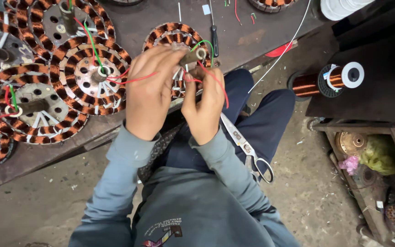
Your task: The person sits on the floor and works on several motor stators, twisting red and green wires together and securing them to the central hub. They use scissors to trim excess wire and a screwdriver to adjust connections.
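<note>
Copper stator (179,36) in 2 hands, 1 scissors (248,148)

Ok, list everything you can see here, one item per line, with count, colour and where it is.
wound stators: about seven, some only partly in view, copper windings on grey cores, on the dark board at left and top
held stator: one, copper, at the board's edge behind the hands
lead wires: several, red and green, running from the stators and through the fingers
screwdriver: one, black handle, on the board
scissors: one pair, silver, on the person's lap
wire spool: one, copper wire with white end, on the dark shelf at right
white wire: one, from the top edge down toward the lap
left hand: grips the stator's shaft
right hand: pinches the red wire
</note>
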